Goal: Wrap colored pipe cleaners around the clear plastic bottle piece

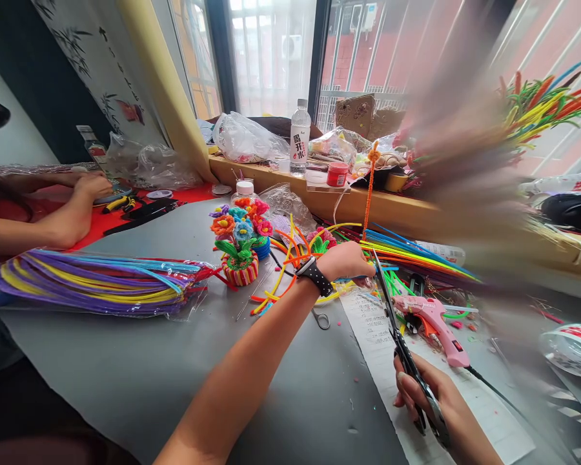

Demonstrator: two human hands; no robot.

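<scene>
My left hand (346, 263), with a dark dotted watch strap on its wrist, is closed over the middle of the table. An orange pipe cleaner (368, 200) with a small curled flower at its top rises upright from behind its fingers; the grip itself is hidden. In my right hand (426, 387) are long black scissors (405, 355), their tips pointing up close beside the left fingers. Below the scissors lies a sheet of paper with writing (377, 342). A pink glue gun (438, 326) rests just right of the blades.
Pipe-cleaner flowers in a striped pot (241, 272) stand left of my hand. Bagged pipe cleaners (101, 281) lie further left, near another person's arm (53, 229). A water bottle (300, 139) stands on the sill. A blurred shape (465, 148) covers the right side.
</scene>
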